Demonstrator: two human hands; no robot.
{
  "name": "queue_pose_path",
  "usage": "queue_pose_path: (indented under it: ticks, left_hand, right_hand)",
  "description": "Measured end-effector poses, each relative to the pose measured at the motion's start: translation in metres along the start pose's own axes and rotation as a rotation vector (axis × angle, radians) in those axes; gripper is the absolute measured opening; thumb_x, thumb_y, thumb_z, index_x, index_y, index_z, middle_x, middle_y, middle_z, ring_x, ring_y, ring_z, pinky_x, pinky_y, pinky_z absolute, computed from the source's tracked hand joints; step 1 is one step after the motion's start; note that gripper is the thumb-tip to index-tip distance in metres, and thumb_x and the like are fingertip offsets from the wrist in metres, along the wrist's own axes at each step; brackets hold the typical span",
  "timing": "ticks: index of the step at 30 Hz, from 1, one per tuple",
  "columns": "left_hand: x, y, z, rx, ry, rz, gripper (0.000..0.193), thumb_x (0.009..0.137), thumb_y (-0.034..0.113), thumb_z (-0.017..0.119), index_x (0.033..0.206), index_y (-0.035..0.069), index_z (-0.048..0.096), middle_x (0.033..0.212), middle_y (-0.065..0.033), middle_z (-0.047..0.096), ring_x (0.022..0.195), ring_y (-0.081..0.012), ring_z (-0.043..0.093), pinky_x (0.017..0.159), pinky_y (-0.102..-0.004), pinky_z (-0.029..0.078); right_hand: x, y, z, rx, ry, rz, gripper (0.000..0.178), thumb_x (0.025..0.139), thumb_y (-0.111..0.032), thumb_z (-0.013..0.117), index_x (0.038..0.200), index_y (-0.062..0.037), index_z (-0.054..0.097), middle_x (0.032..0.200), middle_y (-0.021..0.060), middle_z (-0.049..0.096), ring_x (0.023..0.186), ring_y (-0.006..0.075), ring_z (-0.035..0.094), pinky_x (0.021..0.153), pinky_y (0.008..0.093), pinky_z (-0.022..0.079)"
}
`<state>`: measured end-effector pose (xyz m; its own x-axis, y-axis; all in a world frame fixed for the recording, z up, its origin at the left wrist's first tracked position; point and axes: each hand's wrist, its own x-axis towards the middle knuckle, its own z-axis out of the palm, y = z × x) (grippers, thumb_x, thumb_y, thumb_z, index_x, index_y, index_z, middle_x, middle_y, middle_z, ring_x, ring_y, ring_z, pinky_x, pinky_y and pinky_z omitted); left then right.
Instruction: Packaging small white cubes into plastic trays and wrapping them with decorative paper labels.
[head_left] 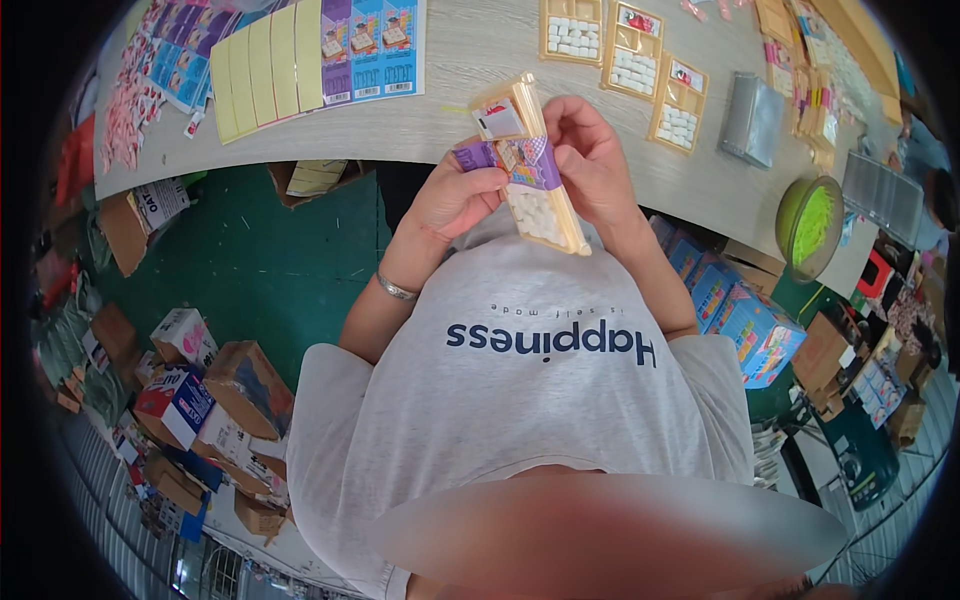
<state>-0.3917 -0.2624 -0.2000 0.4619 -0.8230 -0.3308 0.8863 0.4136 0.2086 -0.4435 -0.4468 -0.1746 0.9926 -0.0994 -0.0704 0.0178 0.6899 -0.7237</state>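
Observation:
In front of my chest, both hands hold a cream plastic tray, tilted, with small white pieces in its lower compartment. Its edge looks layered, as if more than one tray were stacked. A purple printed label lies across its middle. My left hand pinches the label's left end against the tray, thumb on top. On the other side, my right hand grips the tray's right edge with thumb and curled fingers; the fingertips behind it are partly hidden.
Similar filled trays lie on the table beyond my right hand, beside a clear plastic box. A bowl holds green pieces at right. Label sheets and pink pieces lie left. Cartons stand on the floor.

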Motion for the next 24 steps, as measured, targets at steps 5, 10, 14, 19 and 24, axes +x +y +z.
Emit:
queue_pose_path:
  ticks: [5, 10, 14, 19, 24]
  left_hand:
    - [0.006, 0.009, 0.011, 0.28, 0.132, 0.086, 0.052, 0.083, -0.009, 0.07, 0.133, -0.004, 0.055, 0.125, -0.0154, 0.065, 0.11, -0.0219, 0.066, 0.096, -0.0353, 0.054]
    - [0.008, 0.035, 0.04, 0.904, 0.059, 0.177, 0.047, 0.081, -0.011, 0.073, 0.125, -0.002, 0.06, 0.112, -0.0125, 0.069, 0.095, -0.0168, 0.069, 0.084, -0.0283, 0.057]
    - [0.007, 0.028, 0.046, 0.852, 0.56, 1.217, 0.027, 0.07, -0.002, 0.087, 0.082, 0.003, 0.063, 0.083, -0.0035, 0.066, 0.077, -0.0173, 0.064, 0.068, -0.0282, 0.052]
    - [-0.018, 0.017, 0.063, 1.487, 0.186, 1.361, 0.032, 0.067, 0.013, 0.092, 0.086, 0.004, 0.067, 0.087, -0.0096, 0.071, 0.082, -0.0239, 0.067, 0.088, -0.0371, 0.049]
    - [-0.015, 0.035, 0.059, 1.594, -0.103, 1.343, 0.018, 0.077, 0.015, 0.081, 0.093, 0.01, 0.075, 0.096, -0.005, 0.074, 0.092, -0.0213, 0.071, 0.101, -0.0442, 0.044]
  right_hand:
    - [-0.023, -0.047, 0.012, -0.381, 0.198, 0.194, 0.025, 0.093, -0.005, 0.068, 0.117, 0.0029, 0.066, 0.101, 0.0051, 0.069, 0.088, 0.0075, 0.063, 0.08, 0.023, 0.053]
    - [-0.019, -0.059, 0.014, -0.805, 0.047, 0.133, 0.022, 0.092, 0.001, 0.067, 0.114, 0.0052, 0.068, 0.103, 0.0073, 0.071, 0.091, 0.0096, 0.065, 0.083, 0.0255, 0.053]
    - [-0.024, -0.064, 0.018, -0.733, 0.126, -0.09, 0.019, 0.089, 0.002, 0.07, 0.107, 0.0054, 0.069, 0.101, 0.0098, 0.072, 0.09, 0.0138, 0.067, 0.081, 0.0275, 0.054]
    - [-0.01, -0.062, 0.024, -1.053, -0.228, -0.615, 0.023, 0.076, -0.008, 0.081, 0.095, 0.0018, 0.071, 0.098, 0.0184, 0.073, 0.093, 0.034, 0.071, 0.079, 0.0409, 0.056]
    - [-0.001, -0.065, 0.019, -1.085, -0.342, -0.724, 0.022, 0.076, -0.012, 0.081, 0.093, -0.0015, 0.071, 0.097, 0.0149, 0.074, 0.094, 0.0318, 0.071, 0.079, 0.0412, 0.055]
